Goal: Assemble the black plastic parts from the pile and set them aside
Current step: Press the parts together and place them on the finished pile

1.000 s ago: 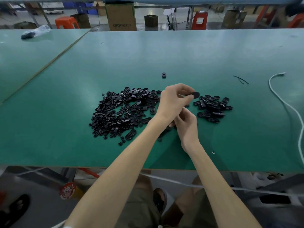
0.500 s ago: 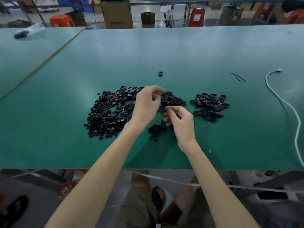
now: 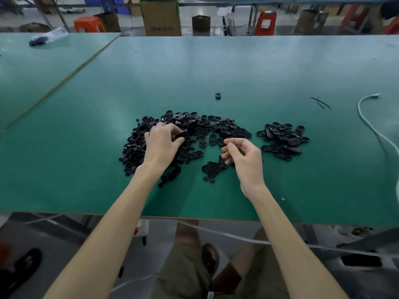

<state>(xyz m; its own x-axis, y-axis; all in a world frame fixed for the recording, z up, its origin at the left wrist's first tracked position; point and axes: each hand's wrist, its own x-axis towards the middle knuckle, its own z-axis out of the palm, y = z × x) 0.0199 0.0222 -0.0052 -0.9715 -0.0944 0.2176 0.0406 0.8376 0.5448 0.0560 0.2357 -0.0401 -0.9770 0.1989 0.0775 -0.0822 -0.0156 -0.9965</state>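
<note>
Black plastic parts (image 3: 194,126) lie in a big heap in the middle of the green table (image 3: 216,67). A smaller heap (image 3: 282,137) sits a little way off on its right. A second ago your left hand (image 3: 160,145) was stretched across to that smaller heap with a part in its fingers. Now it is back over the left side of the big heap, further left than half a second ago. Its fingers and thumb pinch a black piece (image 3: 181,134) there. Your right hand (image 3: 246,156) has stayed in almost the same spot, just above a little clump (image 3: 212,169) of parts near the table's front. Its fingers are curled in, but it is too hard to tell if they hold anything. A lone piece (image 3: 218,95) lies farther back, and a white cord (image 3: 367,121) bends along the right side.
</note>
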